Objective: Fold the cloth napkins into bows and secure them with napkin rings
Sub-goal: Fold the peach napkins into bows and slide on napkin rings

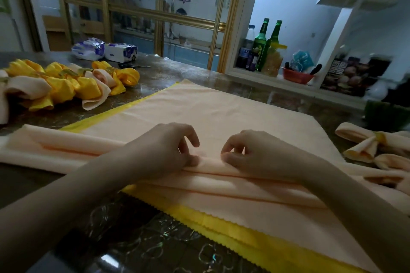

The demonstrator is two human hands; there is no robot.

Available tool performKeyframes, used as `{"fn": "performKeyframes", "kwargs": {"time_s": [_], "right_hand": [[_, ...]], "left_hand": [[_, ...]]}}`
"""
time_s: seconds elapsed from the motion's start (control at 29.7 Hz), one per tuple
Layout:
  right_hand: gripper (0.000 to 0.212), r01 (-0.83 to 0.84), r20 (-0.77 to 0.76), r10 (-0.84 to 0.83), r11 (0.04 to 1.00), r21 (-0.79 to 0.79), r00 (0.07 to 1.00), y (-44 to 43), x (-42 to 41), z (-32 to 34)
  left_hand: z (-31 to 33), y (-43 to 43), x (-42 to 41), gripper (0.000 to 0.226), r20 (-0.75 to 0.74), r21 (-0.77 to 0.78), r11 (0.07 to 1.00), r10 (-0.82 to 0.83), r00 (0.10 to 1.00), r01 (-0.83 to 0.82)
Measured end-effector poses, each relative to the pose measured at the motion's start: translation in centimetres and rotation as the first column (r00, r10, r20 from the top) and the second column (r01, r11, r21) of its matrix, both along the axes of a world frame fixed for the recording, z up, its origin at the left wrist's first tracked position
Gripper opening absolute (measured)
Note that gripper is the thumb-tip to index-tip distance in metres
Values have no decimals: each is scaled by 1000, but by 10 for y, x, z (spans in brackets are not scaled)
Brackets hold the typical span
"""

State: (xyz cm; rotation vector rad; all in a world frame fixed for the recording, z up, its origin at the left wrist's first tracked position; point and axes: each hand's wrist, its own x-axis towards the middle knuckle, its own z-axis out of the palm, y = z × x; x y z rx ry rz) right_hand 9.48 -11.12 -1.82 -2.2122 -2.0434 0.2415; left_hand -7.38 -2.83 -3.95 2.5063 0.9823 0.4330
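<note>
A long folded peach napkin strip (66, 150) lies across a flat peach napkin (210, 108) stacked on yellow napkins (233, 226). My left hand (168, 148) pinches the strip's folded edge at the middle with thumb and fingers curled. A hand's width to its right, my right hand (248, 153) pinches the same edge. Finished yellow and peach bows (66, 84) with gold rings are heaped at the far left. One peach bow (375, 146) with a yellow ring lies at the right edge.
Two tissue packs (104, 50) and scissors (133, 66) lie behind the bow heap on the glossy dark table (133, 239). A white shelf unit at the back right holds green bottles (266, 44), a jar and a red bowl (297, 75).
</note>
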Motion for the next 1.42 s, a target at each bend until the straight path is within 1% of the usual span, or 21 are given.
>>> {"fn": "performKeyframes", "kwargs": {"time_s": [0.1,0.17,0.3,0.37,0.47,0.54,0.61,0.71,0.78,0.81,0.84,0.94,0.98,1.04,1.08,1.15,1.21,1.25,1.31,1.38,1.42], "right_hand": [[26,-14,37,14,1000,-14,999,-23,-1,-2],[24,-10,61,8,999,34,998,-35,-5,-7],[14,2,50,-12,980,199,999,-56,-17,-15],[15,-9,18,6,983,184,1000,-65,-20,-16],[26,-57,52,51,992,115,997,-81,-28,-13],[47,-95,105,88,994,59,991,-90,-29,-13],[66,-114,138,118,993,-37,983,-98,-31,-14],[78,-118,158,154,969,-215,975,-100,-26,-17],[83,-113,147,155,958,-264,977,-97,-24,-20],[84,-106,150,149,959,-262,977,-100,-24,-22],[84,-106,147,145,964,-245,979,-96,-24,-25],[78,-65,163,97,979,-193,982,-105,-32,-26],[74,-61,173,88,986,-154,981,-107,-35,-25],[66,-85,226,89,996,-29,970,-115,-39,-23],[59,-105,225,90,993,55,970,-118,-39,-22],[38,-76,119,48,968,241,992,-114,-32,-20],[28,79,-26,-75,912,403,997,-101,-18,-21],[25,164,-84,-141,888,429,986,-93,-10,-21],[23,253,-62,-247,900,354,967,-80,1,-20],[29,236,46,-253,943,236,966,-74,8,-21],[31,222,37,-233,955,196,972,-75,9,-21]], "left_hand": [[0,-6,0,19,-17,44,999,9,1000,-9],[-1,-13,0,17,-10,111,994,6,1000,-5],[-5,-32,-4,15,-3,359,934,4,1000,-2],[-11,-44,-9,14,-6,450,893,-18,1000,19],[-12,-55,-13,28,5,562,824,-83,997,66],[-8,-57,-10,20,-55,525,845,-79,995,96],[-2,-57,-8,17,-154,399,911,-48,987,106],[11,-53,1,18,-332,123,986,-70,941,117],[22,-48,6,15,-347,-73,996,-82,934,60],[25,-48,7,20,-317,-110,994,-60,947,26],[26,-46,7,26,-284,-92,996,-23,959,-3],[11,-53,18,39,-210,273,962,88,974,-28],[2,-57,23,40,-206,300,954,62,976,2],[-12,-68,27,44,-244,192,979,-19,970,67],[-17,-72,28,46,-271,186,979,-35,962,88],[-24,-78,25,49,-295,251,964,-11,955,89],[-26,-83,24,53,-279,272,960,15,960,64],[-26,-84,24,54,-275,263,963,19,961,56],[-24,-85,24,56,-272,247,968,20,962,50],[-24,-84,24,56,-268,234,971,19,963,46],[-24,-84,24,56,-262,228,973,19,965,43]]}}
